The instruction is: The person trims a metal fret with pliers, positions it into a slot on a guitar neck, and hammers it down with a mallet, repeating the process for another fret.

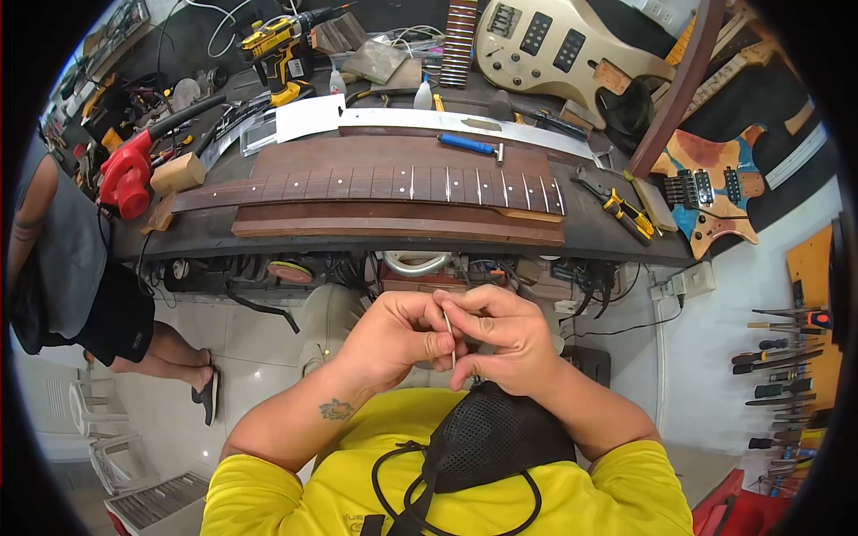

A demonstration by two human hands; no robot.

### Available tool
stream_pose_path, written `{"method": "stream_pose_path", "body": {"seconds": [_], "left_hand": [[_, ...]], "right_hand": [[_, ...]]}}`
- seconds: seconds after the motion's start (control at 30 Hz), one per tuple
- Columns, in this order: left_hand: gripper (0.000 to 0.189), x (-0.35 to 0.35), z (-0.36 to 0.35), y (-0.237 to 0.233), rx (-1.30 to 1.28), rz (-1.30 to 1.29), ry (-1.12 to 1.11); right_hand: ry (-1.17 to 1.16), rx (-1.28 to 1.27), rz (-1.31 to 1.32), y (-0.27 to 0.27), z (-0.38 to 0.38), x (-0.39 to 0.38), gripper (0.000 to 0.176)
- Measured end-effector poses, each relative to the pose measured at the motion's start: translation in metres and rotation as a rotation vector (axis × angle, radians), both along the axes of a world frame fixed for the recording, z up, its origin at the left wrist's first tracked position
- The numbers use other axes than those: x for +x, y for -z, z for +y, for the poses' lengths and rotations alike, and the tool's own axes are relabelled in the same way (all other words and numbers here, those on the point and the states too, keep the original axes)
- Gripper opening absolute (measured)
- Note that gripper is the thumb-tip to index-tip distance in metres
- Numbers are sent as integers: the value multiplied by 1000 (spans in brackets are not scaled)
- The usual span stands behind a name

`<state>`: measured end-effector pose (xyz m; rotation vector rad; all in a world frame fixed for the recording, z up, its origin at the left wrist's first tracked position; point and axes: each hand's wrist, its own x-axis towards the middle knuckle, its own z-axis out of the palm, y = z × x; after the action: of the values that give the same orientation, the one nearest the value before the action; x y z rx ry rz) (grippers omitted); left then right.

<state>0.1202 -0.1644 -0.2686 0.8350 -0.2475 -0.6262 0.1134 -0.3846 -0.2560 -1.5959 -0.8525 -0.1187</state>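
A thin, slightly curved piece of fret wire (450,338) stands roughly upright between my hands, above my lap. My left hand (393,338) pinches it from the left with thumb and fingers. From the other side my right hand (508,338) grips it, fingertips near its top and thumb near its lower end. On the bench ahead lies a guitar neck (357,184) with a dark slotted fretboard and dot inlays; shiny frets show toward its right end. Behind the neck rests a small blue-handled hammer (469,143). Yellow-and-black pliers (629,216) lie to its right.
The bench also carries a red blower (127,174), a yellow drill (277,54), a wood block (179,172), a cream guitar body (572,49) and a blue-and-orange guitar body (710,183). Another person (67,259) stands at left. Files and other tools (782,389) hang at right.
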Motion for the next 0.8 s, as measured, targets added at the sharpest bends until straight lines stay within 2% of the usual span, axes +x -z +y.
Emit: {"method": "stream_pose_path", "body": {"seconds": [0.27, 0.4, 0.43, 0.53, 0.6, 0.67, 0.73, 0.77, 0.8], "left_hand": [[7, -4, 4, 0, 80, -49, 32], [6, -5, 11, -17, 93, -77, 42], [6, -2, 14, -23, 105, -110, 45], [8, 4, 13, -21, 41, -148, 45], [9, 7, 15, -19, 27, -26, -81], [9, 6, 20, -15, 50, -41, -148], [8, 2, 30, -13, 5, -80, -315], [10, 3, 38, -5, -23, -63, -303], [10, 4, 38, -3, -26, -68, -307]], "right_hand": [[-4, -57, -17, -6, 1, -10, 88], [-42, -38, -40, -18, 3, -9, 89], [-45, -93, -174, -24, 1, -1, 89], [63, -221, -258, -37, -3, 12, 87], [85, -304, -275, -45, -17, 17, 86], [309, -507, -213, -56, -55, 33, 69], [759, -697, -209, -47, -127, 72, 53], [966, -834, -201, -53, -156, 78, 38], [1029, -1066, -71, -62, -185, 90, 37]]}}
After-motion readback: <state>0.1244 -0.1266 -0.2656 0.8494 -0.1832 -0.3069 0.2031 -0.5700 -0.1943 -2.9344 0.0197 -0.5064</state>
